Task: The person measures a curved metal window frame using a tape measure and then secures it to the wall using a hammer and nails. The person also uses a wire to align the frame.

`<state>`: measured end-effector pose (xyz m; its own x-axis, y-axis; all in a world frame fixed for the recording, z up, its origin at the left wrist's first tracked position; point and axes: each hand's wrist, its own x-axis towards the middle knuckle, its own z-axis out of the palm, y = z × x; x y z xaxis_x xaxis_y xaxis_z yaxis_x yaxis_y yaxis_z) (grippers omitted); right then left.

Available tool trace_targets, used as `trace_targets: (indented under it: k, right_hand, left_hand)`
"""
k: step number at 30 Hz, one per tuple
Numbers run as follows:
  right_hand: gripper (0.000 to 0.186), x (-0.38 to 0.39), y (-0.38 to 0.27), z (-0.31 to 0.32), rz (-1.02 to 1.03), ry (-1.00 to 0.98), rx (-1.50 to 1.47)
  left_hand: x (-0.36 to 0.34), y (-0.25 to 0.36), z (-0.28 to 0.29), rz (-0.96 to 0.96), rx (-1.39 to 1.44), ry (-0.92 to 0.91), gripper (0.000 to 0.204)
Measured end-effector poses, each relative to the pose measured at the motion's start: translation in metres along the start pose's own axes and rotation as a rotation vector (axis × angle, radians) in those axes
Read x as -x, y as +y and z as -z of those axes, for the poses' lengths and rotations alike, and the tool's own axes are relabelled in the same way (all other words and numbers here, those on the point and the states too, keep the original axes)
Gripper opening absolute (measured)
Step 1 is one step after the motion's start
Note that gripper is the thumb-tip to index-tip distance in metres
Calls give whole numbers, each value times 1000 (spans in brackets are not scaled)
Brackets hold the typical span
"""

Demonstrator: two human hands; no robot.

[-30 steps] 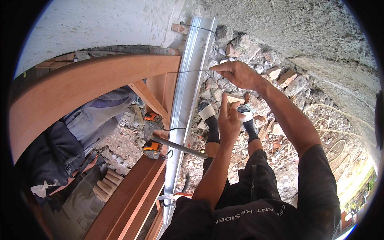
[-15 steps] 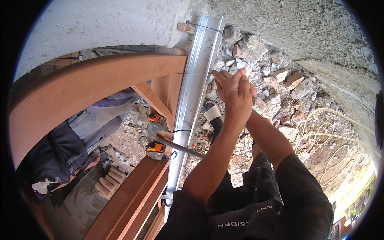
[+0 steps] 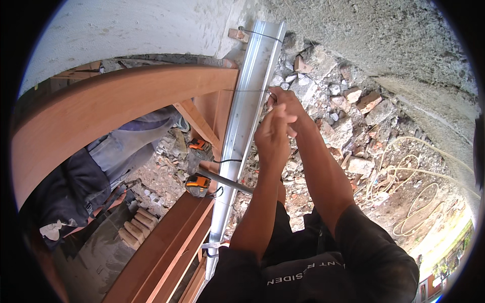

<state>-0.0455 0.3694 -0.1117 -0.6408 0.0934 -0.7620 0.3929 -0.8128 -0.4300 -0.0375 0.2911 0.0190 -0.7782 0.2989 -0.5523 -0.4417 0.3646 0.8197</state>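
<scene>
A long galvanized metal channel runs down the middle beside a brown wooden frame. Thin wire crosses the channel near the frame's corner. At the channel's right edge, my right hand is closed with its fingertips on the wire's end, where a small dark loop shows. Just below it is my left hand, close to the right wrist. Its fingers are loosely bent and apart, slightly blurred, and nothing shows in them. Another dark tie wraps the channel's far end.
Two orange-black tape measures lie left of the channel, and a grey rod crosses it. Broken brick and rubble cover the ground at right, with a pale hose. Rough concrete wall rises beyond. Dark cloth is at left.
My hands, one over the other before, have separated. The left has dropped down and left below the right, while the right has moved to the wire at the channel's edge.
</scene>
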Motion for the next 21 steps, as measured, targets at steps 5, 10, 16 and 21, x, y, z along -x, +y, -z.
trace_targets:
  k: [5,10,16,21]
  right_hand:
    - [38,22,5,-8,524,421,631]
    - [36,55,10,-6,1014,332,1156]
    - [27,25,0,0,1166,383,1569]
    - [22,11,3,18,1049,233,1417]
  left_hand:
    - [22,-52,29,162,118,174,34]
    - [41,-80,20,237,83,153,32]
    - [67,-94,27,224,-5,109,35]
    - [94,-88,53,134,19,172,40]
